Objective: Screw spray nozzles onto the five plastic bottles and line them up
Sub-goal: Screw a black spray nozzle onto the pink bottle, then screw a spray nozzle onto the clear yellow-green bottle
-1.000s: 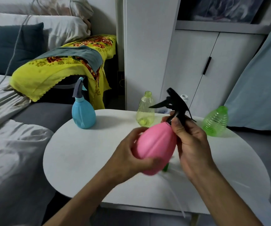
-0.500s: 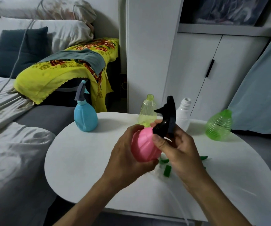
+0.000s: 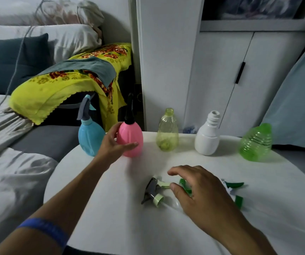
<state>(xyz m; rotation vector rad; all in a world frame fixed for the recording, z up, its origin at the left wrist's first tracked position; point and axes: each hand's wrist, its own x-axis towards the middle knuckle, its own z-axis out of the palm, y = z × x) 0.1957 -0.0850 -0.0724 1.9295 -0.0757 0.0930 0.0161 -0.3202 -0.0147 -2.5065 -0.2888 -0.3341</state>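
Observation:
My left hand (image 3: 113, 144) grips the pink bottle (image 3: 131, 138), which stands upright on the round white table (image 3: 111, 208) with a black spray nozzle (image 3: 129, 110) on it. To its left stands the blue bottle (image 3: 90, 139) with a grey nozzle. To its right, the yellow-green bottle (image 3: 167, 133), white bottle (image 3: 207, 138) and green ribbed bottle (image 3: 255, 143) have open necks. My right hand (image 3: 194, 190) hovers with fingers spread over loose nozzles: a grey and pale-green one (image 3: 152, 193) and dark green ones (image 3: 235, 186), partly hidden by the hand.
A sofa with grey bedding (image 3: 10, 172) and a yellow floral blanket (image 3: 65, 83) lies left of the table. White cabinets (image 3: 239, 74) stand behind the bottles. A light-blue curtain (image 3: 298, 100) hangs at the right.
The pink bottle, held in both hands before, now stands on the table beside the blue one. My right hand let go of it and dropped down over the loose nozzles.

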